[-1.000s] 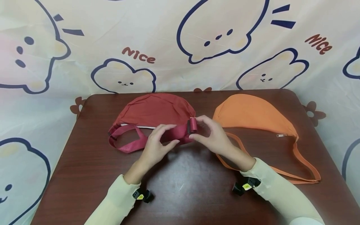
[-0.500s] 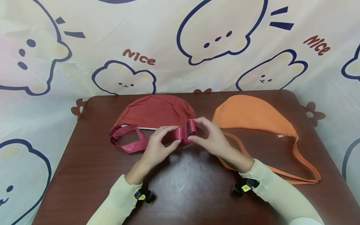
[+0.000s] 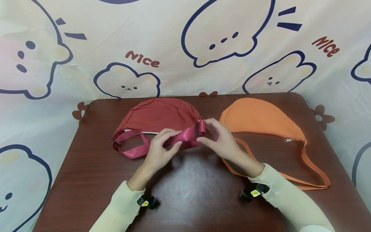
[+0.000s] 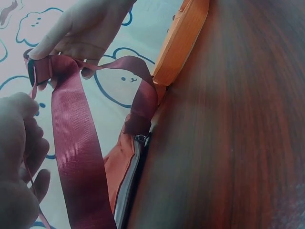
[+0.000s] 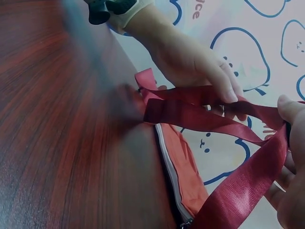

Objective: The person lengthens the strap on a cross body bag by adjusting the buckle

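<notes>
A red waist bag (image 3: 162,114) lies at the back left of the table, its pale zip facing the person. Its crimson strap (image 4: 78,124) is raised in front of the bag. My left hand (image 3: 159,151) pinches the strap between thumb and fingers. To the right, my right hand (image 3: 221,140) grips the strap by its black slider buckle (image 3: 197,129), where the webbing folds into a small loop. In the left wrist view, the right hand's thumb rests on that loop. In the right wrist view, two strap lengths run between the hands.
An orange waist bag (image 3: 258,116) lies at the back right, its strap (image 3: 314,166) looped forward beneath the right forearm. The brown table (image 3: 185,206) meets a cartoon-printed cloth (image 3: 174,32) behind. A small black camera sits on each wrist.
Over the last half second my right hand has moved slightly right with the buckle and my left slightly left. The strap between them is drawn out longer. Both bags stay put.
</notes>
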`<state>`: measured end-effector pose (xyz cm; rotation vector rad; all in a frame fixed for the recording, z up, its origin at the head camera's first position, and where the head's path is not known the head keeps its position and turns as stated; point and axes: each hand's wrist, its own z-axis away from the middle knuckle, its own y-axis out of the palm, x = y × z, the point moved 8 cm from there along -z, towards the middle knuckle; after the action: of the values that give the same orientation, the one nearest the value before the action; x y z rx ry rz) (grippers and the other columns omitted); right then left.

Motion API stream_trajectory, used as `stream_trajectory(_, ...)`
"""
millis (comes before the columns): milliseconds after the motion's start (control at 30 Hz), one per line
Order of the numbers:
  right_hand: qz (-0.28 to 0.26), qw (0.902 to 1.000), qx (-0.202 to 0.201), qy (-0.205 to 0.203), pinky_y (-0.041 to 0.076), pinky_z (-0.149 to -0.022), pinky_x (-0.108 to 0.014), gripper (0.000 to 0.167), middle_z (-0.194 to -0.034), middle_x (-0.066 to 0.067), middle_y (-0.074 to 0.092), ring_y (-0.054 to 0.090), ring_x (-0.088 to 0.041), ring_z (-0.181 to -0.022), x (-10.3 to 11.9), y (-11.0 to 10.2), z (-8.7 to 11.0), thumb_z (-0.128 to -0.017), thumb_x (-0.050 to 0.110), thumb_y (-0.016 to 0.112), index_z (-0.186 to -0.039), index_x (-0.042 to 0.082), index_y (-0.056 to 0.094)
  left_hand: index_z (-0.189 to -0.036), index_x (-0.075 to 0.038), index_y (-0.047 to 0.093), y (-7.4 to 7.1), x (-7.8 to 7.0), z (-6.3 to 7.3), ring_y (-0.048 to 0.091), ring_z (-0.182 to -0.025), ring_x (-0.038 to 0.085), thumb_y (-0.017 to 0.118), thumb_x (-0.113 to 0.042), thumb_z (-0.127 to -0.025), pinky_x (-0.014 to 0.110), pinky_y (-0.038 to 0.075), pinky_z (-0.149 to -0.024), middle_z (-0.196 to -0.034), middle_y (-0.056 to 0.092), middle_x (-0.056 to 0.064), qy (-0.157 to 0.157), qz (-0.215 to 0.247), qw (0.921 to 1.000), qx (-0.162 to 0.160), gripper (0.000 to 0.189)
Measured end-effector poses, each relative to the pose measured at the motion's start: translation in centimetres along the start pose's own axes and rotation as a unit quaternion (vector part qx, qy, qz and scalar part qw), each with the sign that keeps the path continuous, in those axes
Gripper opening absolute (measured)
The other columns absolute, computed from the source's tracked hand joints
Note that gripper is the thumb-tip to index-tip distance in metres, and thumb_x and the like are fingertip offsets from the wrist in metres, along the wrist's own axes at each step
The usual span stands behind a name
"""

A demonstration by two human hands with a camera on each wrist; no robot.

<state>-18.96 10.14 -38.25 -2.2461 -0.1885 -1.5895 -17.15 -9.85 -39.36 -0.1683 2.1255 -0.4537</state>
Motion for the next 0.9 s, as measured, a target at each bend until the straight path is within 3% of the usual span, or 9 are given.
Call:
stream_trajectory(167,-0.001,1.0000,0.004,-0.001,0.049,-0.104,-0.041,0.049,-0.115,-0.004,0.066,0.062,-0.019,-0.109,-0.1,0.2,0.0,-0.085,0.000,0.081,-0.128,0.008,0.060,-0.122,-0.008,0.073,0.5,0.1,-0.1,0.063,-0.101,0.019,0.078,-0.005,-0.090,0.026,0.051,-0.084,-0.112,0.069,0.005,-0.010,-0.007,0.9998,0.017,0.033)
stream_trajectory(333,-0.010,0.9999,0.005,-0.001,0.050,-0.102,-0.034,0.046,-0.115,-0.005,0.065,0.062,-0.020,-0.108,-0.5,0.4,0.0,-0.085,-0.001,0.080,-0.126,0.006,0.060,-0.123,-0.006,0.071,0.6,0.0,-0.2,0.062,-0.105,0.020,0.075,-0.002,-0.091,0.025,0.051,-0.089,-0.116,0.067,0.006,-0.018,0.014,0.9997,0.005,0.032)
stream_trajectory(533,-0.007,0.9998,0.016,0.010,0.048,-0.104,-0.040,0.046,-0.118,-0.005,0.065,0.062,-0.019,-0.110,-0.9,0.5,0.0,-0.086,0.002,0.081,-0.126,0.007,0.060,-0.123,-0.002,0.069,0.4,0.0,-0.2,0.061,-0.107,0.022,0.072,0.003,-0.091,0.024,0.048,-0.094,-0.116,0.066,0.011,-0.019,0.034,0.9992,-0.011,0.032)
stream_trajectory(800,-0.008,0.9996,0.022,0.015,0.048,-0.104,-0.035,0.045,-0.117,-0.005,0.064,0.062,-0.019,-0.110,-1.0,0.7,0.0,-0.086,0.003,0.080,-0.126,0.007,0.060,-0.124,-0.008,0.070,1.9,0.1,-0.3,0.061,-0.106,0.017,0.074,-0.009,-0.094,0.030,0.052,-0.090,-0.116,0.067,0.004,-0.038,0.019,0.9980,0.046,0.030)
stream_trajectory(900,-0.008,0.9997,0.022,0.010,0.048,-0.104,-0.034,0.045,-0.116,-0.005,0.065,0.062,-0.020,-0.109,-0.8,0.9,-0.1,-0.087,0.002,0.080,-0.127,0.007,0.060,-0.124,-0.008,0.070,2.2,0.2,-0.3,0.062,-0.106,0.016,0.075,-0.010,-0.093,0.032,0.052,-0.090,-0.116,0.066,0.003,-0.042,0.016,0.9978,0.049,0.031)
